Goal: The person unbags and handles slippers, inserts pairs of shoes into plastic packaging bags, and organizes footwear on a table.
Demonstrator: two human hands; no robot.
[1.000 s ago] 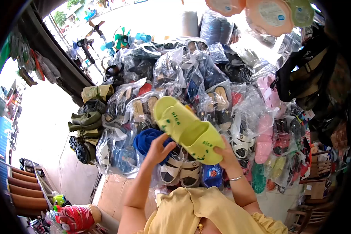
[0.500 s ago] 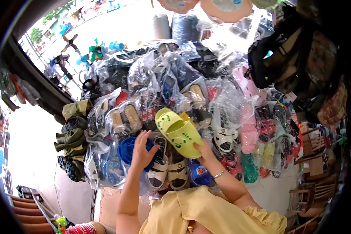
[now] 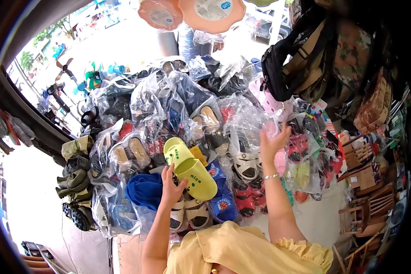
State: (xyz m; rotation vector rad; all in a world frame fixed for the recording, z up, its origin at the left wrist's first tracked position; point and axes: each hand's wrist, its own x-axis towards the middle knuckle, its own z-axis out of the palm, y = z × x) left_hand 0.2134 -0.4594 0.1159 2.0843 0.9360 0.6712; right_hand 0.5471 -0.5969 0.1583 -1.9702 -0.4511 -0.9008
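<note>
A lime-green slipper with "nice" printed on its strap and insole is tilted over the shoe pile. My left hand is at its left edge, thumb over the strap and fingers along the side; its grip is partly hidden. My right hand is raised with fingers apart, above the plastic-wrapped pink footwear, and holds nothing. Left of the slipper lies a bundle of blue cloth. Beige-and-black sandals show below it, and blue slippers lie to its right.
Rows of plastic-bagged shoes cover the display. Black and camouflage backpacks hang at upper right. Peach-coloured scalloped items hang overhead. Olive shoes line the left edge, and wooden chairs stand at right.
My right hand has let go of the green slipper and moved right, opening its fingers. My left hand has come against the slipper's left side. The view has shifted slightly.
</note>
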